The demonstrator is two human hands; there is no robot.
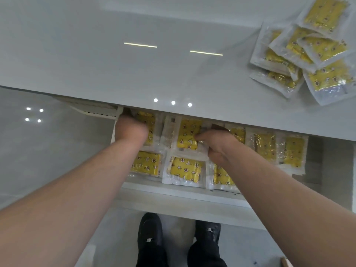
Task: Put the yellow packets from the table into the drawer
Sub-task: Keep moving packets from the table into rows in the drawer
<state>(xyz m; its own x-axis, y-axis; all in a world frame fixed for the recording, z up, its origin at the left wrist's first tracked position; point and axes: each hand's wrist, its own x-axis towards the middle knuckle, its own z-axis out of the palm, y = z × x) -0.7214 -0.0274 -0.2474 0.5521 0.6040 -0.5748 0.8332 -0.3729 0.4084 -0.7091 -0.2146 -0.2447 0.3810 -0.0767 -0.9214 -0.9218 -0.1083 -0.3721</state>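
Note:
Below the glossy white table (pixel 134 64) an open drawer (pixel 173 195) holds several yellow packets in clear wrappers, laid in rows. My left hand (pixel 131 130) reaches into the drawer's back left, its fingers hidden under the table edge on a yellow packet (pixel 149 122). My right hand (pixel 215 145) is in the middle of the drawer, its fingers pinching the edge of another yellow packet (pixel 187 135). A loose pile of yellow packets (pixel 308 53) lies on the table at the far right.
The table edge overhangs the back of the drawer. My two black shoes (pixel 152 239) stand on the pale floor below the drawer front. Ceiling lights reflect in the tabletop.

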